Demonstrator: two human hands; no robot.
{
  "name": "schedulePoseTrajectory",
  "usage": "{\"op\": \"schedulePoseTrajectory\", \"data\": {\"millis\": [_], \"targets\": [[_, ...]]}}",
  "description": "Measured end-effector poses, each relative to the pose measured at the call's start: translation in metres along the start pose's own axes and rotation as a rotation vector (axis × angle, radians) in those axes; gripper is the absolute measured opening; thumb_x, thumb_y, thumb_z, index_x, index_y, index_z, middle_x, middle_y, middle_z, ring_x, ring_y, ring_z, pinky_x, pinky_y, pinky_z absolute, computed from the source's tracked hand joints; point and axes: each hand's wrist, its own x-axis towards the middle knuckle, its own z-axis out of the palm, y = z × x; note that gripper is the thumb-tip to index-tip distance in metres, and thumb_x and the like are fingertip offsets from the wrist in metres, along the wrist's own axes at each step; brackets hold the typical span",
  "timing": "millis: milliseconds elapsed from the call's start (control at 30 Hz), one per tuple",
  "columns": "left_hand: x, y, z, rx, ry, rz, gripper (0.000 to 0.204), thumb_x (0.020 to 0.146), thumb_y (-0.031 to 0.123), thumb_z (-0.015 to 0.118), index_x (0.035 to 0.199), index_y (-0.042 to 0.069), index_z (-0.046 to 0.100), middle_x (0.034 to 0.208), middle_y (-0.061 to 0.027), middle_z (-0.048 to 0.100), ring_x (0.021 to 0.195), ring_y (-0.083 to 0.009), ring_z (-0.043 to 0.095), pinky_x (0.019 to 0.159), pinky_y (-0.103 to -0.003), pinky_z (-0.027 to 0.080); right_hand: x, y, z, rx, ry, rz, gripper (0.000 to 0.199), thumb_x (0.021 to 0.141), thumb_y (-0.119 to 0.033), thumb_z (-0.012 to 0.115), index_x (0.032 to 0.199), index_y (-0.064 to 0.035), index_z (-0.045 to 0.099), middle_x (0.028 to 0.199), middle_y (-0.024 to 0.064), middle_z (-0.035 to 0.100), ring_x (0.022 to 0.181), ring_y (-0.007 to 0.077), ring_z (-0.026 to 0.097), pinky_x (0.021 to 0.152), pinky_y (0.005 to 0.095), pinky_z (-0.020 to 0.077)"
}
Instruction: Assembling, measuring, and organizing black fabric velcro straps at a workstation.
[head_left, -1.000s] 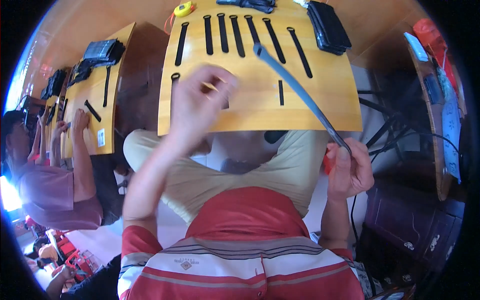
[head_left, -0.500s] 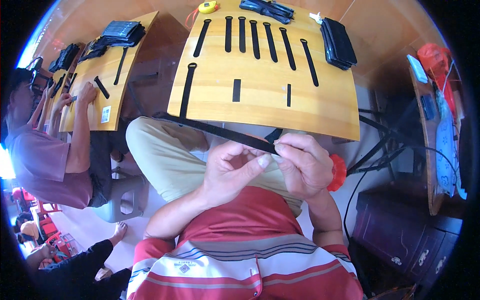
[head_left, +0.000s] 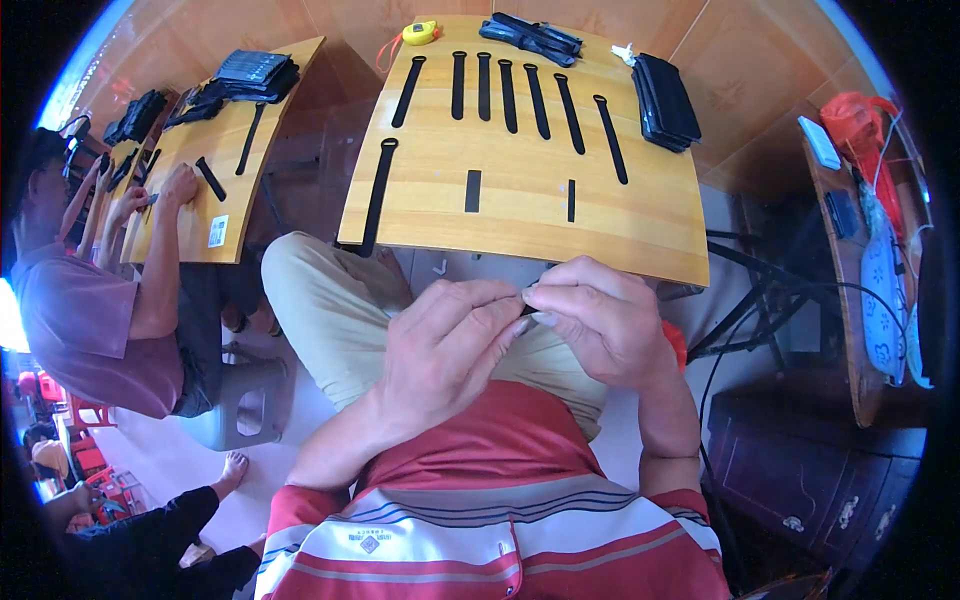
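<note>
Above my lap, just in front of the table's near edge, both hands meet fingertip to fingertip. Between them is a black strap (head_left: 529, 308), of which only a small dark bit shows; the fingers cover the rest. My left hand (head_left: 445, 345) is closed, its thumb and fingers pinched on the strap. My right hand (head_left: 605, 315) pinches it from the other side, thumb beneath and fingers on top. On the wooden table (head_left: 520, 225) a long black strap with a slotted head (head_left: 381, 190) reaches to the near left edge. Several similar straps (head_left: 507, 97) lie in a row farther back.
Two short black strips (head_left: 473, 191) lie mid-table. At the back are a yellow tape measure (head_left: 420, 33), a bundle of black straps (head_left: 530, 37) and a black stack (head_left: 665, 102). A co-worker (head_left: 85, 290) sits at another table on the left; a shelf (head_left: 840, 270) stands right.
My left hand has turned over and drawn in toward the right, its back now showing. The long strap that stretched leftward from my hands is no longer visible there.
</note>
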Motion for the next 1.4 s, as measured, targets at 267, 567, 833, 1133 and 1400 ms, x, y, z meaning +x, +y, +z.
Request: {"op": "schedulePoseTrajectory", "data": {"millis": [267, 567, 833, 1133, 1400], "targets": [[-0.015, -0.01, 0.021, -0.194, 0.119, -0.098, 0.028, 0.074, -0.004, 0.077, 0.101, -0.001, 0.071, 0.089, -0.0133, 0.07, 0.075, -0.0268, 0.068, 0.064, -0.034, 0.054, -0.007, 0.002, 0.021, 0.212, 0.122, 0.189, 0.017, 0.087, 0.003, 0.07, 0.104, 0.0041, 0.07, 0.094, 0.0143, 0.07, 0.081, 0.0175, 0.068, 0.071, 0.0267, 0.0537], [-0.023, -0.02, 0.026, -0.179, 0.107, -0.105, 0.033, 0.078, -0.007, 0.074, 0.11, 0.0, 0.069, 0.095, -0.017, 0.07, 0.083, -0.028, 0.069, 0.071, -0.033, 0.055, -0.015, 0.003, 0.037, 0.47, 0.266, 0.445, 0.012, 0.087, -0.001, 0.073, 0.096, 0.0047, 0.069, 0.094, 0.0117, 0.072, 0.084, 0.013, 0.069, 0.074, 0.0261, 0.0552], [-0.028, -0.025, 0.034, -0.191, 0.127, -0.1, 0.038, 0.078, -0.006, 0.075, 0.115, 0.003, 0.069, 0.101, -0.0169, 0.07, 0.086, -0.0279, 0.069, 0.073, -0.033, 0.054, -0.015, 0.01, 0.037, 0.51, 0.245, 0.468, 0.008, 0.087, 0.001, 0.072, 0.095, 0.0041, 0.071, 0.094, 0.0116, 0.072, 0.084, 0.0131, 0.069, 0.075, 0.0259, 0.0548], [-0.027, -0.028, 0.039, -0.199, 0.108, -0.103, 0.038, 0.078, -0.005, 0.076, 0.114, 0.002, 0.069, 0.102, -0.0173, 0.07, 0.088, -0.0289, 0.068, 0.074, -0.034, 0.054, -0.021, 0.027, 0.038, 0.555, 0.214, 0.478, 0.009, 0.088, -0.002, 0.072, 0.095, 0.0037, 0.072, 0.093, 0.0116, 0.073, 0.082, 0.0116, 0.068, 0.073, 0.0254, 0.0543], [-0.027, -0.028, 0.041, -0.179, 0.108, -0.107, 0.036, 0.077, -0.004, 0.077, 0.112, 0.001, 0.069, 0.102, -0.0176, 0.069, 0.089, -0.0288, 0.068, 0.075, -0.034, 0.055, -0.021, 0.032, 0.035, 0.544, 0.132, 0.462, 0.009, 0.091, 0.001, 0.068, 0.098, 0.0067, 0.071, 0.099, 0.015, 0.071, 0.087, 0.0141, 0.066, 0.076, 0.0253, 0.0529]]}}
